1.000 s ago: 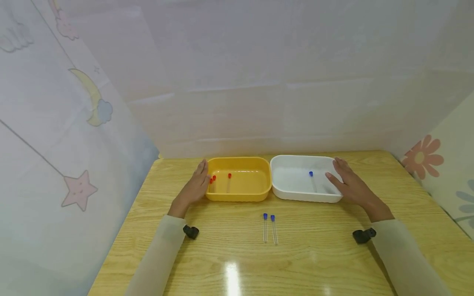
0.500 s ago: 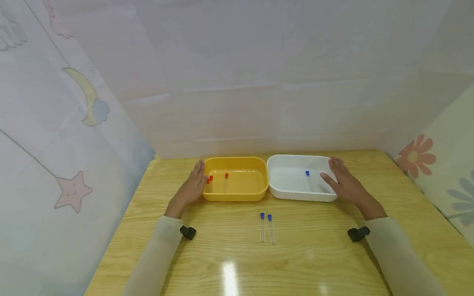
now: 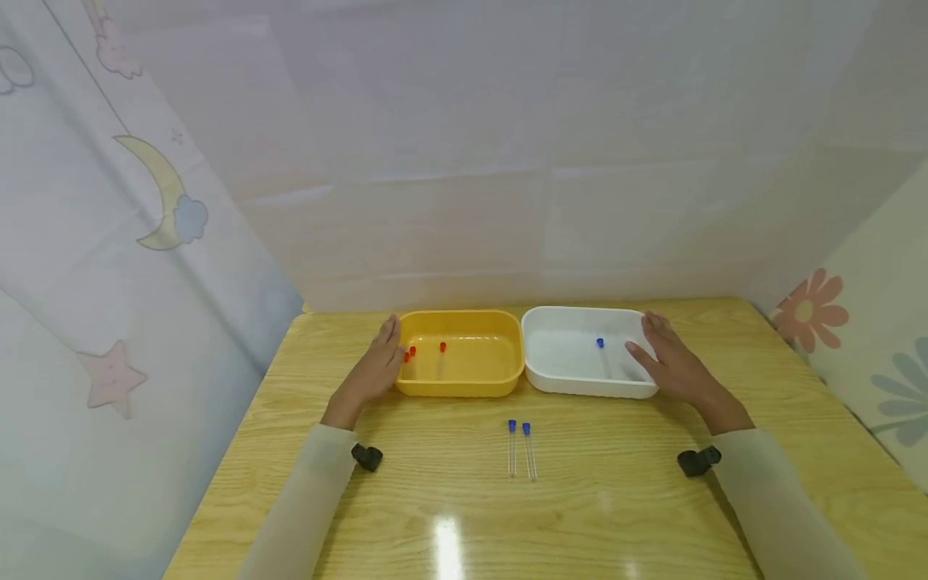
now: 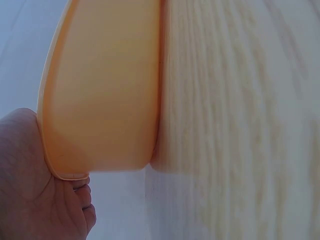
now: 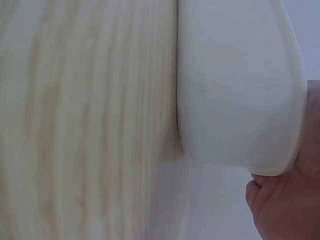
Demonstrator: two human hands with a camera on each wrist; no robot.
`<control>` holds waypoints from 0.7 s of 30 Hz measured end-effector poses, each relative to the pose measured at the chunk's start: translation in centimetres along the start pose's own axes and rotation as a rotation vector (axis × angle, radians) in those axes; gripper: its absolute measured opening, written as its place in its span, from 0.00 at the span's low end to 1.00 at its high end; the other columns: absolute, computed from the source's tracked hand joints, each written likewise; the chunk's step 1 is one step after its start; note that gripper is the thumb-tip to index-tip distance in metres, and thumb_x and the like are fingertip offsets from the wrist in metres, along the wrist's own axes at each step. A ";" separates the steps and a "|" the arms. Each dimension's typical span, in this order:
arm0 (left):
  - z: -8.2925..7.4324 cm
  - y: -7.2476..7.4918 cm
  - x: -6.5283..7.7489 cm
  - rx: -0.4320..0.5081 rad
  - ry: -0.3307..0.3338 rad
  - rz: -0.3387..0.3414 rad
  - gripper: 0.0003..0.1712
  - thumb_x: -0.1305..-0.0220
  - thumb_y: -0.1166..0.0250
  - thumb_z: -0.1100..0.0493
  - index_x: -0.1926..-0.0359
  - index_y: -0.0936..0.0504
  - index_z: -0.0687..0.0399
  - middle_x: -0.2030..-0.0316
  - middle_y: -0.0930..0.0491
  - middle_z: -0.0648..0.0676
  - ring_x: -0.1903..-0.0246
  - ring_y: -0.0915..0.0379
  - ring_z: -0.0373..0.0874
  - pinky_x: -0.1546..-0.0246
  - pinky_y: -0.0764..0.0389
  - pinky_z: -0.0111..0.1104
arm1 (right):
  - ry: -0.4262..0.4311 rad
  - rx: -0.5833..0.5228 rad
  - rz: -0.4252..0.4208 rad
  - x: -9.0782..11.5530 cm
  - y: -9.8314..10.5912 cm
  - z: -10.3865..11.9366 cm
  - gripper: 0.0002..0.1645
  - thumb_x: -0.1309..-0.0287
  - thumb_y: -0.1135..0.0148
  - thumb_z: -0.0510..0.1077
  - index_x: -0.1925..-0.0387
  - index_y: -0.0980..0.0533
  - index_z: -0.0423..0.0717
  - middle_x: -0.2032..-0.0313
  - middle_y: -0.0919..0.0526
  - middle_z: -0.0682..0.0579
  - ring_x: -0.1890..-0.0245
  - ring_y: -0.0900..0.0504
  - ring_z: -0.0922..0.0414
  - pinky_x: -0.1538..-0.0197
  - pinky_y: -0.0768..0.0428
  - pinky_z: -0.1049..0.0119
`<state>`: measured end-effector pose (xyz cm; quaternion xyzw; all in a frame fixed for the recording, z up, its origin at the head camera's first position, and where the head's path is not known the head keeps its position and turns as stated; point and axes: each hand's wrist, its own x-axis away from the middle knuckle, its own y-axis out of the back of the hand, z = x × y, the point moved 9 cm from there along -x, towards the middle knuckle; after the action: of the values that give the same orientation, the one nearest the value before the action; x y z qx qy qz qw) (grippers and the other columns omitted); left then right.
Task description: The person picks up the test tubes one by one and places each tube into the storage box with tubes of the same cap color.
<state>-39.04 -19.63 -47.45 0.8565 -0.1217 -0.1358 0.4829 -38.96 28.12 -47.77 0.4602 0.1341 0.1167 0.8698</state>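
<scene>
A yellow tray (image 3: 464, 388) and a white tray (image 3: 590, 387) stand side by side at the back of the table, ends meeting. My left hand (image 3: 373, 366) rests against the yellow tray's left end, fingers extended; in the left wrist view the palm (image 4: 35, 200) meets its rim. At the white tray's right end lies my right hand (image 3: 677, 362), fingers straight and thumb over the rim. Several red-capped tubes (image 3: 442, 348) lie in the yellow tray, partly hidden by its wall. One blue-capped tube (image 3: 601, 345) lies in the white tray.
Two clear tubes with blue caps, a left one (image 3: 511, 447) and a right one (image 3: 530, 451), lie on the wooden table (image 3: 406, 515) in front of the trays. A pale cloth wall (image 3: 449, 201) rises behind the table's back edge.
The head view has shifted slightly, moving everything a little left in the picture. Both hands stay at the trays' ends. The printed cloth at the left has rippled.
</scene>
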 end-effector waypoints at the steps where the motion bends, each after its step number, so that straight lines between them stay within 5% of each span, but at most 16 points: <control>1: 0.0 0.0 0.0 0.000 0.001 0.001 0.36 0.16 0.64 0.52 0.21 0.66 0.67 0.20 0.72 0.62 0.21 0.73 0.60 0.24 0.59 0.54 | 0.005 0.003 -0.006 0.0 0.0 0.0 0.46 0.19 0.61 0.58 0.22 0.66 0.31 0.22 0.71 0.34 0.22 0.71 0.35 0.26 0.64 0.34; 15: -0.3 0.2 0.0 0.005 -0.001 -0.008 0.35 0.16 0.63 0.55 0.21 0.63 0.70 0.20 0.68 0.66 0.22 0.71 0.62 0.25 0.58 0.55 | 0.001 -0.018 -0.011 0.0 0.0 -0.1 0.41 0.17 0.71 0.55 0.23 0.65 0.29 0.22 0.69 0.32 0.23 0.72 0.35 0.26 0.67 0.36; 21: -0.1 0.3 0.0 0.051 0.000 0.009 0.37 0.16 0.66 0.48 0.20 0.65 0.65 0.20 0.72 0.61 0.21 0.74 0.59 0.25 0.61 0.55 | 0.016 -0.023 -0.019 0.0 0.0 0.0 0.41 0.17 0.71 0.54 0.23 0.65 0.29 0.22 0.69 0.31 0.22 0.72 0.35 0.26 0.67 0.36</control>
<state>-39.03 -19.71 -47.11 0.8681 -0.1289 -0.1303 0.4613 -38.95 28.10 -47.75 0.4478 0.1440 0.1135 0.8752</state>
